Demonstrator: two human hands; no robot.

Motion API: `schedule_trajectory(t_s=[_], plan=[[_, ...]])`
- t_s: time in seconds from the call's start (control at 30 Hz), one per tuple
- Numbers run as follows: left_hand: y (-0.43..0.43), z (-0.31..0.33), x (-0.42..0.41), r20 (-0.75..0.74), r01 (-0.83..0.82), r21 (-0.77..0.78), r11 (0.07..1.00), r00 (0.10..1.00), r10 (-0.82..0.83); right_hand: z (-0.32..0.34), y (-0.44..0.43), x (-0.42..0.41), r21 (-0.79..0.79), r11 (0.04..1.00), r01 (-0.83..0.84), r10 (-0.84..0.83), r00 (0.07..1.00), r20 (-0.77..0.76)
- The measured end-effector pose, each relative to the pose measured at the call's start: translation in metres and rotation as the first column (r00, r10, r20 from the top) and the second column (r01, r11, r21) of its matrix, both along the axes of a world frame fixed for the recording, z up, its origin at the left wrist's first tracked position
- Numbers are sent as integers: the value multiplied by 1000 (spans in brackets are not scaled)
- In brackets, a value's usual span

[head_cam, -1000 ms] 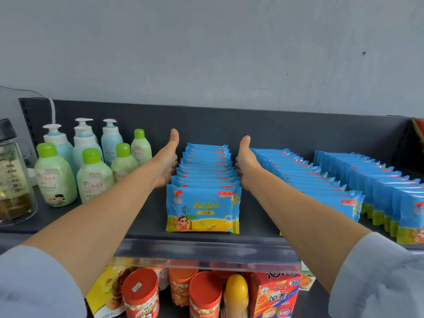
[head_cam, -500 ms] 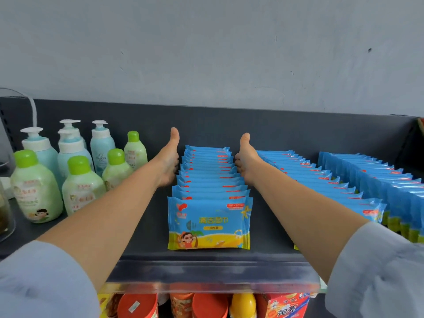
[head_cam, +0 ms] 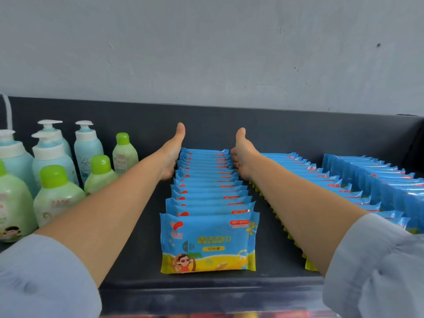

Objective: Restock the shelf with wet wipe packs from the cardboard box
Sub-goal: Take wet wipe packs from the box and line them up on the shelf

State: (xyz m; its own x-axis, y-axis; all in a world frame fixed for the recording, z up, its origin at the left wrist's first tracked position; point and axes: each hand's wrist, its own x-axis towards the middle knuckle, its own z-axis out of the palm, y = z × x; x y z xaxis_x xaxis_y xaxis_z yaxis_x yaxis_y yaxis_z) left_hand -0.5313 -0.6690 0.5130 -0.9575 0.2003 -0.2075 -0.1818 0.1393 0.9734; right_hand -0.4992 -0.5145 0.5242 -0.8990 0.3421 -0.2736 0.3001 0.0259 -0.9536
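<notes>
The nearest wet wipe pack of the middle row reads 清洁湿巾 in yellow, with 10片装 on a yellow oval below. Print on the bottles at the left is too blurred.

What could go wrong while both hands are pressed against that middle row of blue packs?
1. The left hand and right hand press the sides of the middle row of upright packs; a hard squeeze might buckle them upward.
2. The right forearm lies close over the neighbouring row, so pulling back could drag packs askew.
3. The left forearm passes near the green-capped bottles and might tip one.
</notes>
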Motion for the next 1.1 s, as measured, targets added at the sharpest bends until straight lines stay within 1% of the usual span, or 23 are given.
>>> schedule_trajectory(t_s=[0.17, 0.23, 0.33, 0.37, 0.4, 0.43, 0.47, 0.5, 0.53, 0.57, 0.6, 0.67, 0.7, 0.73, 0.8, 0.83, 0.87, 0.9, 0.93, 1.1], plan=[[1, -5, -17, 44, 32, 24, 999, 999, -33, -3, -2, -13, 99, 995, -3, 2, 1000, 8], [0, -6, -20, 53, 41, 39, 998, 998, -43, -3, -1, -14, 117, 993, -13, 11, 1000, 15], [1, -4, -16, 43, 41, 22, 999, 998, -42, 1, -4, -10, 138, 989, -52, 48, 998, 33], [2, -1, -14, 24, 35, -14, 999, 999, -34, 4, -6, -7, 171, 982, -78, 72, 997, 38], [3, 3, -11, -21, 28, -93, 995, 999, -30, 8, -9, -3, 226, 968, -108, 103, 994, 33], [2, 8, -7, -87, 26, -186, 982, 995, -42, 14, -11, 2, 303, 943, -134, 135, 991, 19], [1, 14, -2, -161, 43, -271, 962, 983, -89, 21, -13, 9, 393, 906, -155, 170, 985, -3], [-3, 21, 6, -228, 85, -346, 935, 959, -171, 29, -15, 18, 500, 846, -187, 226, 974, -18], [-11, 27, 15, -280, 143, -429, 892, 918, -282, 38, -15, 27, 606, 764, -221, 296, 955, -24], [-19, 34, 27, -299, 206, -522, 827, 864, -404, 45, -14, 39, 704, 659, -265, 390, 921, -19], [-26, 43, 41, -279, 277, -602, 749, 806, -522, 50, -11, 51, 755, 575, -314, 484, 875, -5], [-41, 53, 69, -161, 411, -715, 565, 690, -705, 55, -4, 82, 776, 448, -445, 630, 772, 79], [-48, 53, 82, -95, 423, -780, 461, 649, -755, 56, -4, 96, 807, 333, -488, 671, 724, 160], [-50, 51, 92, -28, 392, -850, 351, 632, -775, 54, -2, 108, 849, 180, -496, 669, 695, 264], [-48, 40, 106, 67, 266, -953, 147, 654, -753, 40, 0, 126, 894, -116, -432, 586, 697, 413], [-45, 32, 113, 78, 211, -974, 82, 653, -753, 30, -1, 132, 892, -225, -391, 553, 703, 447], [-42, 24, 117, 71, 163, -985, 46, 643, -762, 19, -2, 134, 887, -295, -355, 540, 704, 461], [-38, 16, 122, 54, 123, -992, 33, 638, -768, 9, -2, 135, 883, -337, -327, 540, 701, 466], [-36, 8, 122, 35, 86, -996, 26, 638, -769, 0, -2, 134, 882, -351, -314, 542, 700, 465], [-35, -8, 125, -65, -31, -998, 58, 650, -757, -18, 1, 135, 920, -296, -256, 590, 709, 387]])
